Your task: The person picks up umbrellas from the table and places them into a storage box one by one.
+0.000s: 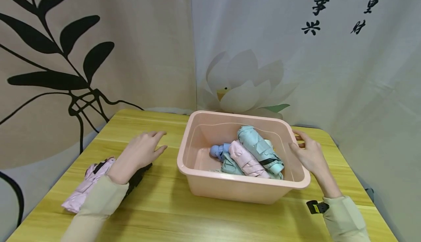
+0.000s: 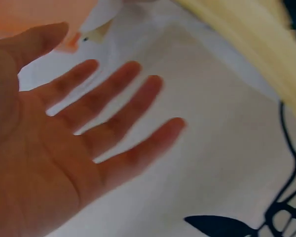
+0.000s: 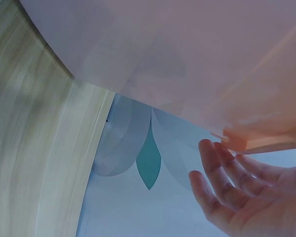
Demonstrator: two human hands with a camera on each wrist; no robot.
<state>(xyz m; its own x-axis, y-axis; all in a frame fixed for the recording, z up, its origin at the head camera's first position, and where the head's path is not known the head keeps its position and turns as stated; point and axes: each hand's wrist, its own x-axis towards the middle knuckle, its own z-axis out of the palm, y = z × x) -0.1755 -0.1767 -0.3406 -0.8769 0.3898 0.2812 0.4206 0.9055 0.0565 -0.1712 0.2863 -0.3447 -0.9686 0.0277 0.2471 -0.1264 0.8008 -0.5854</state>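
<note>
My left hand (image 1: 141,156) hovers over the table left of the pink plastic basin (image 1: 236,189), holding nothing. Its fingers and thumb are spread in the left wrist view. Under the left forearm lies a lilac folded umbrella (image 1: 93,183), partly hidden by the sleeve, with a black part showing beyond. At the basin's right rim is my right hand (image 1: 307,152), its thumb over the edge and fingers under it. Inside the basin lie several folded umbrellas: a light blue one (image 1: 258,145) on top, a pale pink one (image 1: 248,159) beside it, and a blue one (image 1: 218,150) behind.
The basin stands on a yellow wood-grain table (image 1: 158,205), near its back edge. A printed curtain (image 1: 158,44) with leaves, a lotus and characters hangs behind. A black wrist strap (image 1: 317,207) shows at the right cuff.
</note>
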